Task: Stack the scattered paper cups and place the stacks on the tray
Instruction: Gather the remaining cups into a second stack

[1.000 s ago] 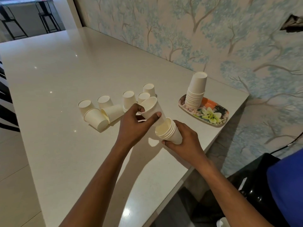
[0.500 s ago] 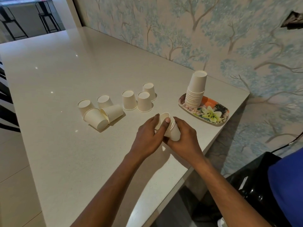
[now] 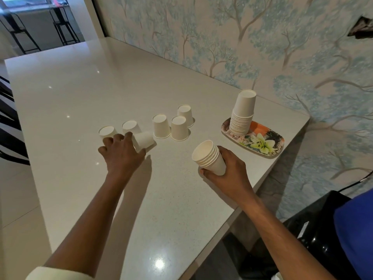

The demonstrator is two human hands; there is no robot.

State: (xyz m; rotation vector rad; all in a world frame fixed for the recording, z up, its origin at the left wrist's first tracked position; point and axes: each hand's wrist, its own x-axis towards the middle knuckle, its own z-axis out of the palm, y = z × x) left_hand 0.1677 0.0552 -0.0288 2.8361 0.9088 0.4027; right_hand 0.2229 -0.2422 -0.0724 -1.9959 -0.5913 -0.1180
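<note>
My right hand [image 3: 228,170] grips a short stack of nested paper cups [image 3: 209,157], tilted with its mouth up and to the left, above the white table [image 3: 80,93]. My left hand [image 3: 121,153] reaches to the left group of cups. Its fingers curl around the rim end of a cup lying on its side [image 3: 144,139] and hide another cup beneath. Two upside-down cups [image 3: 130,126] stand just behind that hand. Three more upside-down cups [image 3: 179,128] stand mid-table. A tall upside-down stack [image 3: 242,118] stands on the floral tray [image 3: 270,152] at the right.
The patterned wall [image 3: 262,47] runs along the table's far side, close behind the tray. The table's right edge [image 3: 282,162] lies just past the tray. A black object [image 3: 314,229] sits below that edge. Stools [image 3: 64,27] stand far back.
A cup went from my left hand into the stack in my right hand. My left hand then let go and moved left onto the lying cups. The right hand and stack shifted slightly right.
</note>
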